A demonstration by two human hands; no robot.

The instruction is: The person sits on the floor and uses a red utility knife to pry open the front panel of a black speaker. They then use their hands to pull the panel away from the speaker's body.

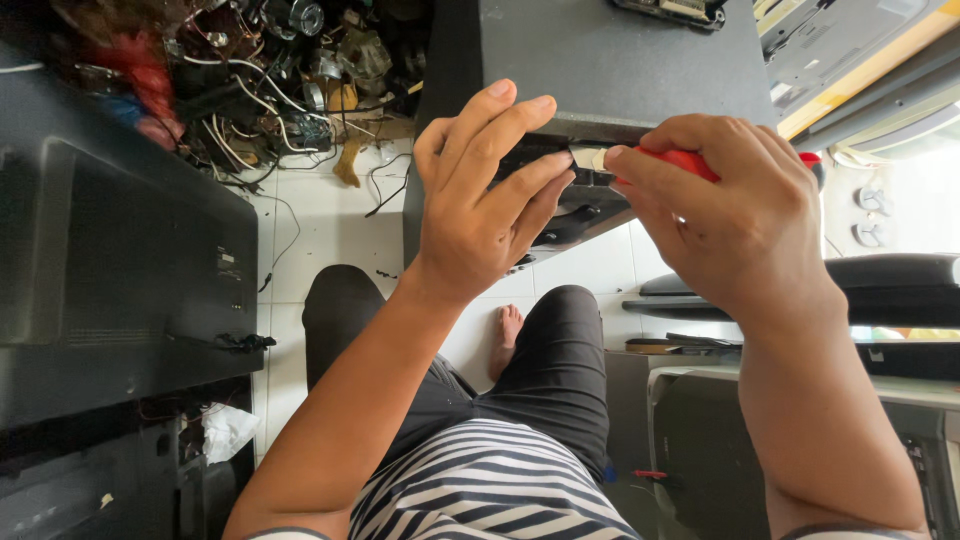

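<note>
A large dark flat panel (620, 60), the back of a screen, rests tilted over my knees. My left hand (485, 190) presses its fingers on the panel's lower edge, over a black bracket part (580, 215). My right hand (725, 215) is closed around a red-handled tool (690, 160), a screwdriver by its shape, whose tip end points at the same edge next to my left fingertips. The tip itself is hidden between the hands.
Another black screen back (120, 270) leans at the left. A heap of wires and electronic scrap (270, 90) lies on the white tiled floor (320, 230) behind. More dark panels (890, 290) stand at the right. My legs and one bare foot (508, 335) are below.
</note>
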